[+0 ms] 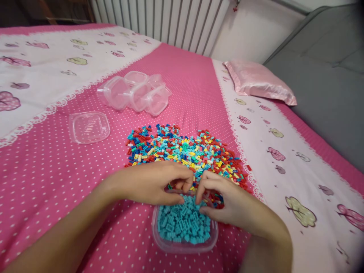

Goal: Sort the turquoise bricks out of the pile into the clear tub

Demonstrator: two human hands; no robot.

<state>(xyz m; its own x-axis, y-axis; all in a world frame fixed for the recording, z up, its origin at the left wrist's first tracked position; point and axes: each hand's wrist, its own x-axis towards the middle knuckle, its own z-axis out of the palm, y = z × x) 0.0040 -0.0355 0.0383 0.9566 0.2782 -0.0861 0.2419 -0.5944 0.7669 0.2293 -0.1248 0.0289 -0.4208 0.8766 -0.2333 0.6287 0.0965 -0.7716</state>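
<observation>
Left hand (159, 182): reaches in over the far-left rim of the tub, fingers curled, thumb set apart from them with a gap between; the fingertips are too small and shaded to say whether a brick is pinched there.
Right hand (222, 193): arched over the far-right rim, thumb and forefinger bent toward each other just above the turquoise bricks; whether they grip one is unclear.
Between the hands: a narrow space, the two sets of fingertips near each other but apart.
Tub (184, 248): clear plastic with rounded corners, below and between the hands, its near side toward the person.
Turquoise bricks (183, 223): heaped inside the tub, directly under the thumbs.
Mixed bricks (182, 149): a wide, loose spread just beyond the hands, in red, blue, yellow, green, turquoise and cream; its near part runs behind the fingers to the tub's far side.
Clear lid (89, 127): lying flat, left of the spread and well apart from the hands.
Clear containers (136, 94): a cluster beyond the spread, to the left.
Bed cover (42, 182): pink with white dots, under everything, with pale tree-printed bands either side.
Pillow (258, 81): pink and shiny, far right, near a grey headboard (321, 68).
Radiator (159, 22): white, ribbed, at the bed's far edge.
</observation>
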